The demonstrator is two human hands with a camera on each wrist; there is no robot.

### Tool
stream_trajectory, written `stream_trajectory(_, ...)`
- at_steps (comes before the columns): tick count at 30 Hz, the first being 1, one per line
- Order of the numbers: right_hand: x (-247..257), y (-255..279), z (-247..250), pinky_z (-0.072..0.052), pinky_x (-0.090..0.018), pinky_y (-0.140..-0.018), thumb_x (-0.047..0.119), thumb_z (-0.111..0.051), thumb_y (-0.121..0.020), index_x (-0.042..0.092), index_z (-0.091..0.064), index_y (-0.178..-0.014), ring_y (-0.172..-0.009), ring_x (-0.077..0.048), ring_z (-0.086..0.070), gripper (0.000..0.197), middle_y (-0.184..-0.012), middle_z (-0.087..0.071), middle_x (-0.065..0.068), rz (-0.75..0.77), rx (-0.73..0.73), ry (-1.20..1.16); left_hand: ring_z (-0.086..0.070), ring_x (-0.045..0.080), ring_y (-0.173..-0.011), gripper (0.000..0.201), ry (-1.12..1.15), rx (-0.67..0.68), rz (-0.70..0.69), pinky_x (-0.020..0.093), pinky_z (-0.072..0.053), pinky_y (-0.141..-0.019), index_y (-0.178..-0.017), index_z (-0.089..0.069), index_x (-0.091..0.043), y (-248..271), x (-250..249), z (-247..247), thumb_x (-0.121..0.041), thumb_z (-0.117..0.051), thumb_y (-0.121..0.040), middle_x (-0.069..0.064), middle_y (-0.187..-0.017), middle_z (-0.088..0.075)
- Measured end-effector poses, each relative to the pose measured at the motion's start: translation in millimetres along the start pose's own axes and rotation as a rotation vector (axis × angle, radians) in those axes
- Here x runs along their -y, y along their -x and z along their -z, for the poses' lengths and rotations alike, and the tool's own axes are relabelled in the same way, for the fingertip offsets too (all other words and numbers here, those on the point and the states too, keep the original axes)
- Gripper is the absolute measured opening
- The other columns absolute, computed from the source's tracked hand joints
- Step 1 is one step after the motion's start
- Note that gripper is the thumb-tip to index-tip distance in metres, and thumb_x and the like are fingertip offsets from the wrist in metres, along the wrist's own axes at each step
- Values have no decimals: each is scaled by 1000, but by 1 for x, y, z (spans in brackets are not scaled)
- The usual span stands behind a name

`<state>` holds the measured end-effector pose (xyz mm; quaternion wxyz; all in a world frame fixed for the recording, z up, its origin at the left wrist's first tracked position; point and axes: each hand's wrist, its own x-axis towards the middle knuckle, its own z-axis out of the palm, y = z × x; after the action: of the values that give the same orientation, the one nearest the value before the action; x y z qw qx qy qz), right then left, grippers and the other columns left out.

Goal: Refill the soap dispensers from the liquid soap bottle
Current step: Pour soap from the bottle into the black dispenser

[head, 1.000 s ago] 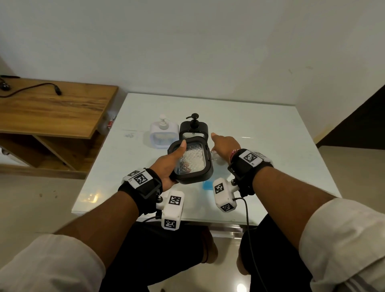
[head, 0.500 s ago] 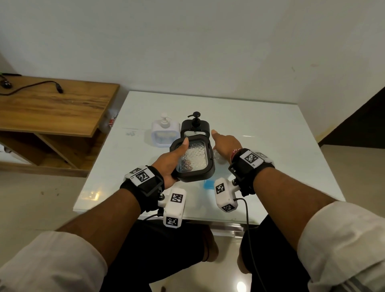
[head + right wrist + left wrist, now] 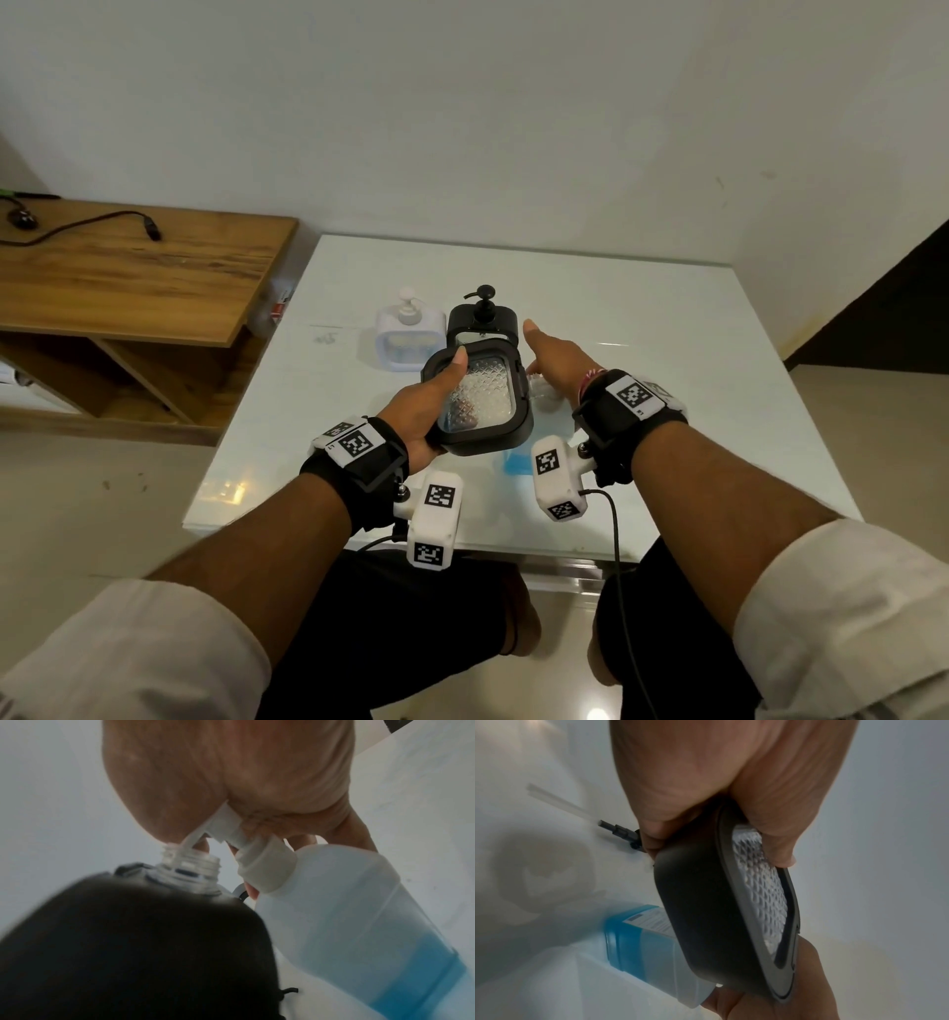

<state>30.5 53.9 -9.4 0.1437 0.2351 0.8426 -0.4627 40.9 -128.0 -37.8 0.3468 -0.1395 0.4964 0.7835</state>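
My left hand grips a black soap dispenser with a clear textured window and holds it tilted above the table. Its threaded neck is uncapped. My right hand lies over the white pump head of the liquid soap bottle, fingers round it and index finger straight. The pump's nozzle points into the open neck. The bottle holds blue liquid and is mostly hidden behind the dispenser in the head view. A black pump with a clear tube lies on the table.
A white dispenser and a second black dispenser stand with pumps on, just beyond my hands on the white glass table. A wooden shelf unit with a black cable stands to the left.
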Motion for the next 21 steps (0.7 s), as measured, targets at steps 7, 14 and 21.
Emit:
stream_trajectory(7, -9, -11, -10, -38, -33, -82, 61, -33, -95, 2, -67, -113, -104, -30, -59, 70, -119, -65, -15, -41, -109, 141, -75, 23, -102, 42, 0, -18, 11, 37, -60, -80, -124, -68, -14, 0, 0, 2, -45, -61, -97, 10, -119, -75)
stream_trajectory(14, -2, 3, 1, -34, -32, -89, 62, -23, -99, 4, -63, -109, -100, -24, -53, 72, -117, -60, -12, 9, 19, 35, -75, 23, -101, 40, 11, -1, 10, 38, -60, -81, -123, -68, -14, 2, 1, 0, -45, -58, -99, 10, -119, -76)
stream_trajectory(21, -3, 2, -4, -35, -34, -90, 63, -28, -97, 1, -64, -117, -107, -28, -56, 74, -124, -61, -15, 0, -40, 66, -72, 26, -110, 44, 14, 2, 12, 41, -58, -88, -127, -66, -13, -1, 1, 2, -45, -61, -98, 11, -122, -74)
